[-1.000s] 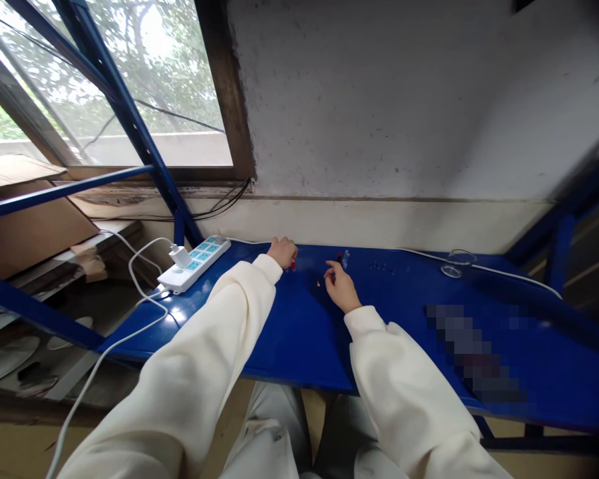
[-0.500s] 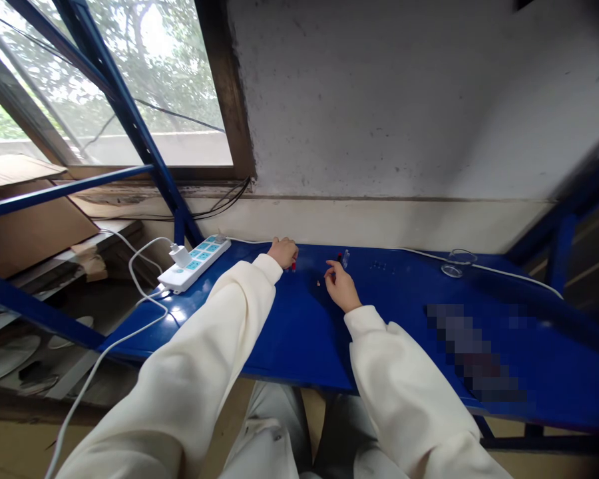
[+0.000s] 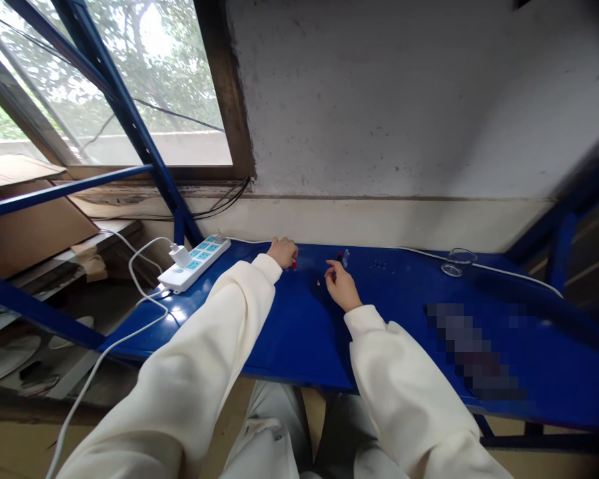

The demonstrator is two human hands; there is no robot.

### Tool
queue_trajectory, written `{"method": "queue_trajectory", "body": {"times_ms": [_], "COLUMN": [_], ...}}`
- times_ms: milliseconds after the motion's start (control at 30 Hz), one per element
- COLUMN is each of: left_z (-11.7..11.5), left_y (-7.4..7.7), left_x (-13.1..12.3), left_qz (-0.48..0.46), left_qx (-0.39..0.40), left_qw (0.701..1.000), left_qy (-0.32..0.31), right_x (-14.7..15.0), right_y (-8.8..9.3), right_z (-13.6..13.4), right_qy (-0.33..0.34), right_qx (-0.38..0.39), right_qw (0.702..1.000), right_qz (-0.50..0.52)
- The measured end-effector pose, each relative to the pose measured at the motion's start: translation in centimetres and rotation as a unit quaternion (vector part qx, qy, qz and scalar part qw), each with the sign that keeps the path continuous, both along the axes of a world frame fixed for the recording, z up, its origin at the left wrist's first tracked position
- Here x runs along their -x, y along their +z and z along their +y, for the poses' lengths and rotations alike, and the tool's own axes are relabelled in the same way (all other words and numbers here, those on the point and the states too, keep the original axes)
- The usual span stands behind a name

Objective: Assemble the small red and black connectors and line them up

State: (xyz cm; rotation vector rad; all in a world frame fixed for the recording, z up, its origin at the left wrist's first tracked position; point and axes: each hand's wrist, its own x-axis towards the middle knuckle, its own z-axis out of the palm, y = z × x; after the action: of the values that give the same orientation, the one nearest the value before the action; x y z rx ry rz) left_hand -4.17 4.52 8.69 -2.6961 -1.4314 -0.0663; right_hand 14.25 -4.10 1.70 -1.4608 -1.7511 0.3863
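Observation:
Both my arms in white sleeves reach out over a blue metal shelf (image 3: pixel 299 332). My left hand (image 3: pixel 282 252) rests at the far edge with its fingers curled; a small red piece (image 3: pixel 294 265) shows at its fingertips. My right hand (image 3: pixel 341 285) lies a little to the right, fingers bent in a pinch just above the surface, beside a tiny pale bit (image 3: pixel 318 283). Just beyond it lie a small red-and-dark part (image 3: pixel 339 256) and a clear one (image 3: pixel 346 257). What the right fingers hold is too small to tell.
A white power strip (image 3: pixel 194 263) with a plugged-in charger and white cable (image 3: pixel 130 319) lies at the shelf's left end. Several tiny dark parts (image 3: pixel 382 267) and a clear round dish (image 3: pixel 452 269) sit further right. A wall and window stand behind; blue frame bars flank both sides.

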Motion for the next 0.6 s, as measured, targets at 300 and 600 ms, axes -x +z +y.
{"method": "queue_trajectory", "body": {"times_ms": [300,600], "left_z": [0.0,-1.2], "left_y": [0.0,0.7], "left_x": [-0.2,-1.4], "left_qz": [0.000,-0.037], "left_qx": [0.008,-0.023], "left_qw": [1.000,0.999], "left_qy": [0.005,-0.012], "right_x": [-0.2,-0.8], "right_y": [0.0,-0.2], "right_z": [0.2,0.2], "right_qy": [-0.033,-0.154], "right_qx": [0.004,0.071], "right_qw": [0.999,0.967], "right_qz": [-0.043,-0.187]}}
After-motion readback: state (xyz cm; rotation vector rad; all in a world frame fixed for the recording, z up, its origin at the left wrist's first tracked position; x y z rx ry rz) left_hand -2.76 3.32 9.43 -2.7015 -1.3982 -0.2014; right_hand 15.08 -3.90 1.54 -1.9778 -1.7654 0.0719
